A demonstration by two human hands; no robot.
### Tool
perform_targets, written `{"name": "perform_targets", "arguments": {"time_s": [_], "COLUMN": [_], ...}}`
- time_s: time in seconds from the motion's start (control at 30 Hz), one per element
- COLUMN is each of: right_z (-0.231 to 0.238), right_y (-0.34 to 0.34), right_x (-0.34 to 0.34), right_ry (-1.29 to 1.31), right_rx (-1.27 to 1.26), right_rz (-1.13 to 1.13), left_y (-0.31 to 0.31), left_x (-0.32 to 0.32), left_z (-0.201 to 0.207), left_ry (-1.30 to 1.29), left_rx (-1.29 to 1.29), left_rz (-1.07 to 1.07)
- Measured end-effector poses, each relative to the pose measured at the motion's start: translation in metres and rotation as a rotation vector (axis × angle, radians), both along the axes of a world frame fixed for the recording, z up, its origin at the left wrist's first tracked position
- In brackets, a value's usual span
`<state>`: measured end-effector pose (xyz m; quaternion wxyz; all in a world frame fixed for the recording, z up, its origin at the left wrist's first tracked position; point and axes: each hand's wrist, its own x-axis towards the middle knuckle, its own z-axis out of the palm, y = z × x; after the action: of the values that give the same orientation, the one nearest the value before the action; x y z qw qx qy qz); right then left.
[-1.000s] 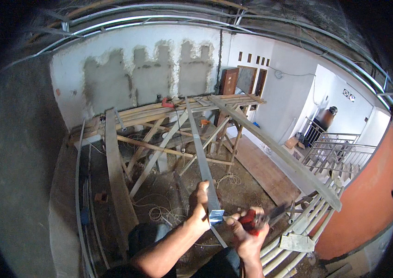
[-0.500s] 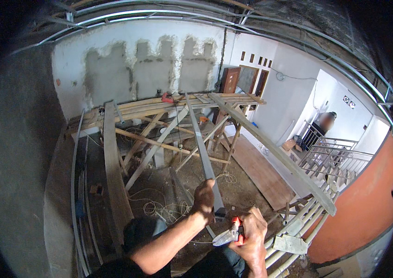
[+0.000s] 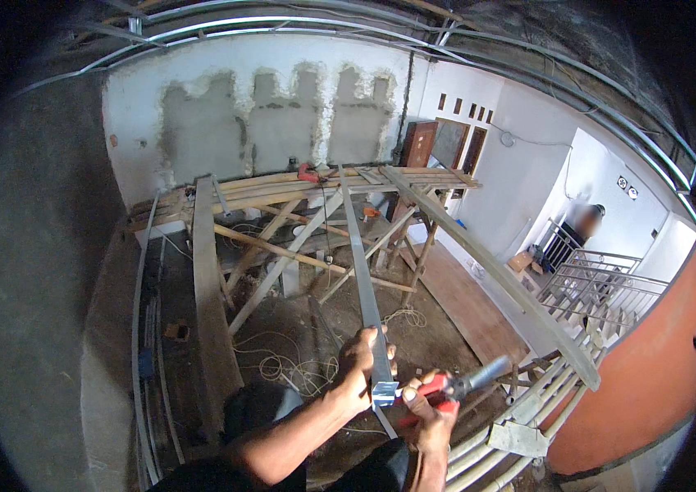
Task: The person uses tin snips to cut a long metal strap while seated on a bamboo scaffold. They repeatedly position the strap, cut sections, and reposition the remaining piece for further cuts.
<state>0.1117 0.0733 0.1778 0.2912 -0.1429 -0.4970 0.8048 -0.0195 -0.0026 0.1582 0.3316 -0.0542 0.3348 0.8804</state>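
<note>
My left hand (image 3: pixel 356 365) is closed around a long grey metal channel (image 3: pixel 367 295), close to its near end. That end has a shiny folded flap. The channel's far end rests on the bamboo scaffold (image 3: pixel 241 197). In my right hand (image 3: pixel 428 422) is a pair of red-handled tin snips (image 3: pixel 444 395), its blades smeared by motion and turned to the right. My right fingers are beside the channel's near end; whether they touch it I cannot tell.
A wooden plank (image 3: pixel 207 303) runs away on the left, and another plank (image 3: pixel 504 283) slants down on the right. Bamboo poles (image 3: pixel 540 402) lie lower right. Tangled cord (image 3: pixel 294 365) covers part of the floor below. A person (image 3: pixel 584 221) is by the stair railing (image 3: pixel 602 262).
The tin snips have turned in my right hand, their blades swinging from left to right. My right hand has moved slightly left. The channel's near end now shows a bright folded flap.
</note>
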Motion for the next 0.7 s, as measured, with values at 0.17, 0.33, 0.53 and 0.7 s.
{"name": "perform_targets", "arguments": {"time_s": [0.17, 0.33, 0.53, 0.7], "right_z": [0.011, 0.007, -0.001, -0.005], "right_y": [-0.001, 0.002, -0.029, -0.038], "right_x": [0.017, 0.017, 0.013, 0.009], "right_ry": [0.181, 0.311, 0.078, 0.008], "right_rx": [1.477, 1.684, 0.676, -0.369], "right_rz": [-0.239, -0.188, -0.219, -0.016], "left_y": [-0.008, -0.013, -0.026, -0.022], "left_x": [-0.007, -0.006, -0.003, 0.005], "left_z": [-0.007, -0.004, 0.0, -0.003], "left_ry": [0.002, 0.082, -0.006, -0.07], "left_rx": [-0.161, -0.292, -0.102, 0.08], "left_rz": [0.011, 0.018, -0.089, -0.063]}}
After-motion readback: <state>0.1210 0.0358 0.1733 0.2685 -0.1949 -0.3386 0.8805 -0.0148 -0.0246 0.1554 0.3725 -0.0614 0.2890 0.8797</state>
